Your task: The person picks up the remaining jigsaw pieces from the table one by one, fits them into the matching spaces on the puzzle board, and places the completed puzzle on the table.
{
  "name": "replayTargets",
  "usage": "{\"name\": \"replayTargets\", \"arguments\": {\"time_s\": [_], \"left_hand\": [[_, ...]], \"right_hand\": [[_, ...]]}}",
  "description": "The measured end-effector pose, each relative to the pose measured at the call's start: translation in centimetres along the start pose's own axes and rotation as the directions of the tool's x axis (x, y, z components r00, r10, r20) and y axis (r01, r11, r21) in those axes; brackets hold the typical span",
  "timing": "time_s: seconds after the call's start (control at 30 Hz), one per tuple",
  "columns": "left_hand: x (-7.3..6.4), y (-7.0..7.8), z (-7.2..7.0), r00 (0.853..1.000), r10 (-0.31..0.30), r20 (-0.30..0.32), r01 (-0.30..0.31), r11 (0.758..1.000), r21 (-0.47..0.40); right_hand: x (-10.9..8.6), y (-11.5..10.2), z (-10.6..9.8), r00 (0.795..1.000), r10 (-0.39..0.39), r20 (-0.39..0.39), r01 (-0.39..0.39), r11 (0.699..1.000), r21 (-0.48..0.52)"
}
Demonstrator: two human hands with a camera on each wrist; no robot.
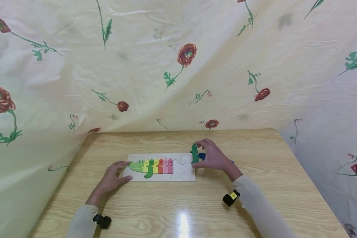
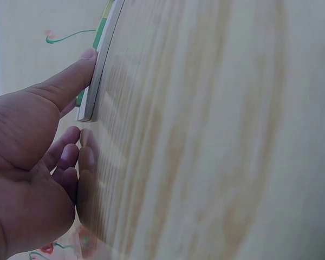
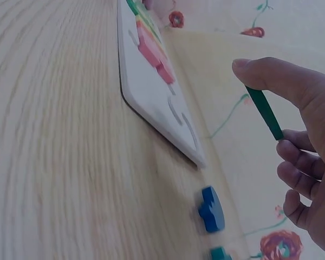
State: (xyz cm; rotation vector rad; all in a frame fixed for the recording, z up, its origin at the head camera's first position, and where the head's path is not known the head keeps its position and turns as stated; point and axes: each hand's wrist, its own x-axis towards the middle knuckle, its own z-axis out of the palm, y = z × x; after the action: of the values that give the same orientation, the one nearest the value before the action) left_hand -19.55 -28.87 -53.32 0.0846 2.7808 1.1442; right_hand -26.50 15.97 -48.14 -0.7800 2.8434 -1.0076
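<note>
A white puzzle board [image 1: 182,177] lies on the table with a crocodile head [image 1: 136,166] at its left end. Beside the head, yellow, green, red and pink pieces [image 1: 161,166] sit in a row; the board's right part shows only printed outlines. My left hand [image 1: 112,178] rests at the left end, its thumb [image 2: 78,76] against the board's edge and its index fingertip by the snout. Above the board's right end, my right hand [image 1: 212,156] pinches a green puzzle piece [image 1: 194,154] between thumb and fingers. The right wrist view shows this green piece edge-on.
A blue piece [image 3: 212,210] lies on the table just past the board's right end, partly behind my right hand in the head view. Near it is a teal piece [image 3: 220,253]. Flowered cloth [image 1: 154,72] hangs behind and beside the wooden table [image 1: 148,208].
</note>
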Motion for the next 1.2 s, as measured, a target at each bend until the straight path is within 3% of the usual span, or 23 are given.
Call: {"name": "replayTargets", "arguments": {"time_s": [0.5, 1.2], "left_hand": [[0.0, -0.1, 0.1, 1.0, 0.023, -0.011, -0.023, 1.0, 0.008], [0.1, -0.2, 0.0, 1.0, 0.011, -0.004, -0.011, 1.0, 0.002]], "right_hand": [[0.8, -1.6, 3.1, 1.0, 0.018, 0.02, -0.017, 0.999, -0.034], [1.3, -3.3, 5.4, 0.996, 0.034, 0.086, -0.031, 0.999, -0.044]]}}
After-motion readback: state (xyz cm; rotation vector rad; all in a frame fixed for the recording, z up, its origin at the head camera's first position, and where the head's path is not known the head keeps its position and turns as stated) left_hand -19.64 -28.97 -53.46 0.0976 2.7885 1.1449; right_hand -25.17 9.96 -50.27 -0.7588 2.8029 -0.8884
